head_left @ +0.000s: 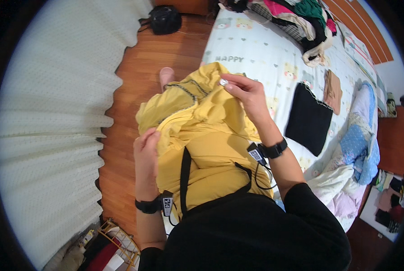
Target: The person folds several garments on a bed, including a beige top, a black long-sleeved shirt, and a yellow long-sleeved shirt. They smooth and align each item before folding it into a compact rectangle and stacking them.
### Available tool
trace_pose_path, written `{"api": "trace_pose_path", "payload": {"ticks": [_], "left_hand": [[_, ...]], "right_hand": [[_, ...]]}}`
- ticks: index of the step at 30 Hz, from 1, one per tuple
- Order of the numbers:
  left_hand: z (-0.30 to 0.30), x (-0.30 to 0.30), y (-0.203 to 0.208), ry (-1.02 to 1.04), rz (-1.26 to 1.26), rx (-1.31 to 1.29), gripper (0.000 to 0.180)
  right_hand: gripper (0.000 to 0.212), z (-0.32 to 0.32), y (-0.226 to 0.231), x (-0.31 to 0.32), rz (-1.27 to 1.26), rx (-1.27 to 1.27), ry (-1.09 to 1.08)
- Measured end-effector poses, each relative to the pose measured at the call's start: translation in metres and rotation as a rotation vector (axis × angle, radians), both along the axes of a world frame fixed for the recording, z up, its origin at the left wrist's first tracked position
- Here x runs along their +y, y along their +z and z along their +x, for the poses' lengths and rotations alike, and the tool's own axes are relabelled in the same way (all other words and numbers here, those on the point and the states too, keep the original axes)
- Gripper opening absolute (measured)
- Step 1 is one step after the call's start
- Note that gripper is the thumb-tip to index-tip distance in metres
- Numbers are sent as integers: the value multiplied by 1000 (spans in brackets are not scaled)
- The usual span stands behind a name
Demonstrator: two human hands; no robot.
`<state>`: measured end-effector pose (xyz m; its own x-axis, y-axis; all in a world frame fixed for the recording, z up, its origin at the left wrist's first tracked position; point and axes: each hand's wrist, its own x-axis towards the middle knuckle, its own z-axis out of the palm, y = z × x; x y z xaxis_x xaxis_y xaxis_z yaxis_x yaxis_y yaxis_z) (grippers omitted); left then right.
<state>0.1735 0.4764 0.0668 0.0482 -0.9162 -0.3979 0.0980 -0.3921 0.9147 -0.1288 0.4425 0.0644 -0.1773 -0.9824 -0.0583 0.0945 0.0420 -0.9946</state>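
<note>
Yellow garment point(202, 131), soft fabric with a dark patterned trim along one edge, held bunched and crumpled in front of the person's torso above the wooden floor beside the bed. The upper folds are pinched at the top, the lower left folds are gathered, and the remaining cloth hangs down in loose creases against the body.

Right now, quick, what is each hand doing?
Left hand: closed on the yellow garment, gripping its left edge.
Right hand: closed, pinching the same garment near its top.
</note>
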Motion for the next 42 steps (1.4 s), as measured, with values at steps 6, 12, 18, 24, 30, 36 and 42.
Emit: {"api": "trace_pose_path", "payload": {"ticks": [6,12,18,24,30,36,42], "left_hand": [[-34,6,18,-218,-87,196,16],[-51,13,16,-139,-101,171,16],[-50,17,10,-133,-184,91,19],[-50,20,2,-169,-188,57,21],[-51,23,0,-219,-354,-291,23],[-56,28,5,-235,-729,-637,23],[-59,27,3,-232,-728,-625,31]], "right_hand": [[18,18,26,25,-80,-101,209],[16,58,21,41,-197,212,368],[13,67,7,42,-243,266,344],[12,69,9,43,-308,416,320],[21,73,13,42,-277,481,319],[27,70,8,41,-373,619,403],[20,71,0,44,-509,754,332]]}}
